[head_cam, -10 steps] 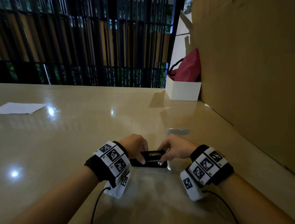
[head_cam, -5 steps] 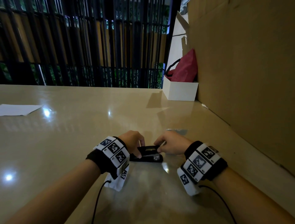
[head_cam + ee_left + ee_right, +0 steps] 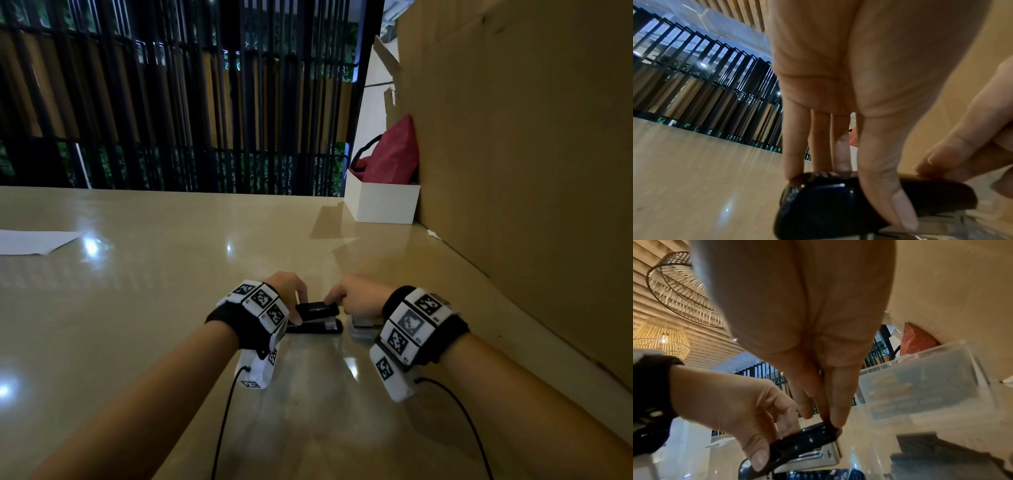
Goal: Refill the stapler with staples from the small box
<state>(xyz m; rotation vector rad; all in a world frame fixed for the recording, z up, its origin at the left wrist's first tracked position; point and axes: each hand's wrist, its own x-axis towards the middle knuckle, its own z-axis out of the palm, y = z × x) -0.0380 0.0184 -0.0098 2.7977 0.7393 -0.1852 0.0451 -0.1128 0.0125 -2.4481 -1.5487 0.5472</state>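
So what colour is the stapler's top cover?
Glossy black; the stapler shows best in the right wrist view, above its silver metal magazine.

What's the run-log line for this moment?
left hand: grips black stapler | right hand: pinches stapler top | clear plastic staple box: open beside

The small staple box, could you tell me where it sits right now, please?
In the head view the staple box sits on the table just right of the stapler, tucked under the right hand.
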